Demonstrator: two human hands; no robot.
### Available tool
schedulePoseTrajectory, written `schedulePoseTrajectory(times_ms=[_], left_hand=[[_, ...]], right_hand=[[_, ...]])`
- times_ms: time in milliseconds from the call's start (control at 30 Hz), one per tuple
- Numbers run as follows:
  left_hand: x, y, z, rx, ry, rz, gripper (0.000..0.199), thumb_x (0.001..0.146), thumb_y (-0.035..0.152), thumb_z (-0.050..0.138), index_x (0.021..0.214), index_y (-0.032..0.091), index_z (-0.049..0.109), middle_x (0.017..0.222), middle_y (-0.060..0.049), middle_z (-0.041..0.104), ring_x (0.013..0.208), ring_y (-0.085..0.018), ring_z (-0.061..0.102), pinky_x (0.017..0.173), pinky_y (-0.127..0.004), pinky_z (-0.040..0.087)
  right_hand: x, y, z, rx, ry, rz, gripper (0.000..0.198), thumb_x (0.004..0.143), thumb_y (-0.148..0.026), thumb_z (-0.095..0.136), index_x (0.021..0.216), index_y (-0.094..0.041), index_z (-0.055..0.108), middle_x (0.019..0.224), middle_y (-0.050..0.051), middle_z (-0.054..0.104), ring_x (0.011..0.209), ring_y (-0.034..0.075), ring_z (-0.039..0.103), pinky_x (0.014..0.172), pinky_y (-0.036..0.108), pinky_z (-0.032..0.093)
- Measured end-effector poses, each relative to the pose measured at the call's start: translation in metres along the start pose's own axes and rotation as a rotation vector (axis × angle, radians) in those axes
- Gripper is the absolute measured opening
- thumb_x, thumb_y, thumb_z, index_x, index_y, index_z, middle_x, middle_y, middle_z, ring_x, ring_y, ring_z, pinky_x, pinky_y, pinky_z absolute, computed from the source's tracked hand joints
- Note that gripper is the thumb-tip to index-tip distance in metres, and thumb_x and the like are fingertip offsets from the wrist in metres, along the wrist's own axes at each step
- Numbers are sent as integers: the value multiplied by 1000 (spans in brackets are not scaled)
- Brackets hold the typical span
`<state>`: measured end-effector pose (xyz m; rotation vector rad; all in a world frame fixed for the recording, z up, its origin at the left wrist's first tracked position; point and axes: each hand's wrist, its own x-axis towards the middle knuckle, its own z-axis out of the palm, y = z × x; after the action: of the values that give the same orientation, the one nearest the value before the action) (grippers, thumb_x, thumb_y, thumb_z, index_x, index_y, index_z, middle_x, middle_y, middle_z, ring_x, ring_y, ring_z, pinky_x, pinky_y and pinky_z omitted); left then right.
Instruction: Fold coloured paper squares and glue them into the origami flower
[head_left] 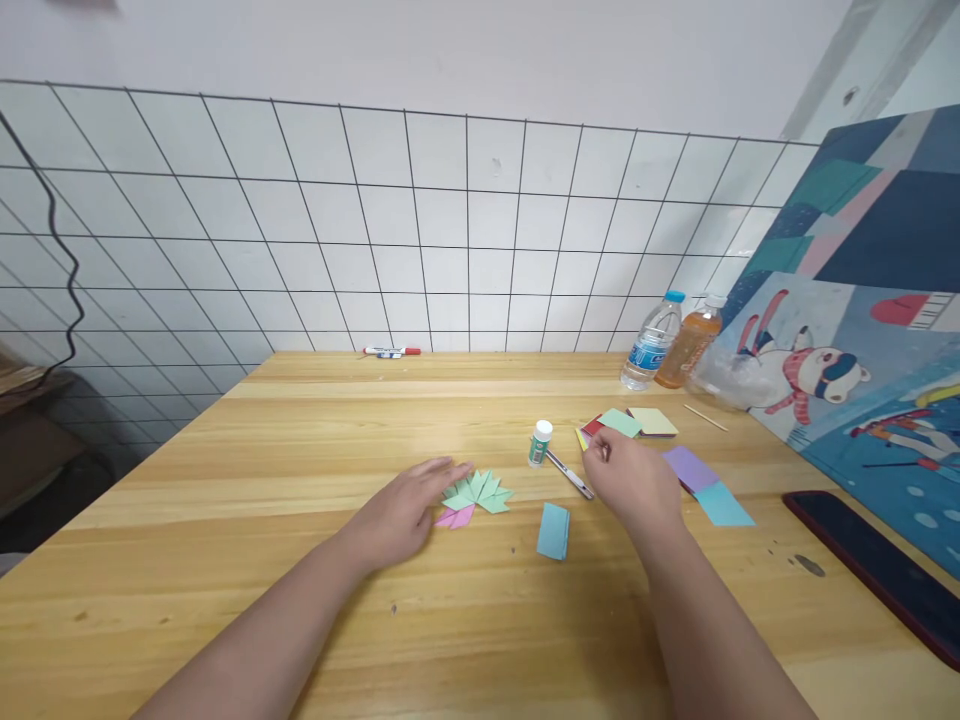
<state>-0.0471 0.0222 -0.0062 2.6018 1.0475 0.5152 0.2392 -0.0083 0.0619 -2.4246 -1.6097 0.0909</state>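
Note:
My left hand [405, 512] lies on the table with its fingers stretched out, fingertips at the left edge of a fan of folded green paper [481, 492]. A folded pink paper piece [456, 517] joins the fan at its lower left. My right hand [634, 475] is closed with curled fingers, just in front of a pile of coloured paper squares [621, 422]. Whatever its fingers may hold is hidden. Left of it are a glue stick [539, 444], standing upright with its white cap on, and a utility knife [571, 475]. A folded blue paper [553, 531] lies nearer me.
Purple [688, 467] and blue paper squares [724, 504] lie to the right, with a thin wooden stick [705, 417] behind. A phone [874, 560] rests at the right edge. A water bottle [651, 345], an orange drink bottle [688, 347] and markers [391, 351] stand or lie at the back.

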Motion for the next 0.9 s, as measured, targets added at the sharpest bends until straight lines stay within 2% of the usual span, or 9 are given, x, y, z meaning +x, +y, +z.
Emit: schedulePoseTrajectory(times_ms=[200,333,500,600,733,900], left_hand=[[2,3,-2,24,42,4,61,74,4,40,131,26,45,125,-4,57,112,-21,51,96,-37,42],[2,4,-5,37,47,-34,63,73,6,41,133,27,42,110,-5,62,102,-21,55,90,-36,43],[2,4,-4,35,59,-63,61,75,10,43,134,26,39,101,-5,62,95,-21,55,86,-35,43],[2,4,-3,22,68,-82,60,76,11,43,134,25,39,100,-5,62,91,-21,55,83,-34,43],[2,6,-2,12,73,-98,60,75,10,43,133,25,41,94,-5,64,87,-20,56,79,-33,44],[3,5,0,19,69,-117,55,77,14,44,131,24,43,84,-4,64,82,-21,56,74,-33,44]], right_hand=[[11,11,20,-55,-167,-94,23,79,-33,48,95,-26,64,94,7,67,84,23,62,56,28,34],[13,18,30,-89,-232,-157,25,75,-36,54,97,-27,62,105,6,63,88,23,60,60,28,38],[16,19,31,-72,-229,-140,17,77,-27,51,91,-26,61,93,4,66,83,21,61,58,27,37],[13,16,24,-66,-202,-136,15,77,-29,51,88,-24,60,90,5,66,81,21,61,56,27,36],[2,13,18,-87,-349,-177,17,75,-34,51,68,-21,60,77,6,66,71,20,61,52,26,33],[-8,12,21,-105,-434,-266,8,67,-26,58,71,-22,63,75,4,66,70,20,61,49,25,32]])
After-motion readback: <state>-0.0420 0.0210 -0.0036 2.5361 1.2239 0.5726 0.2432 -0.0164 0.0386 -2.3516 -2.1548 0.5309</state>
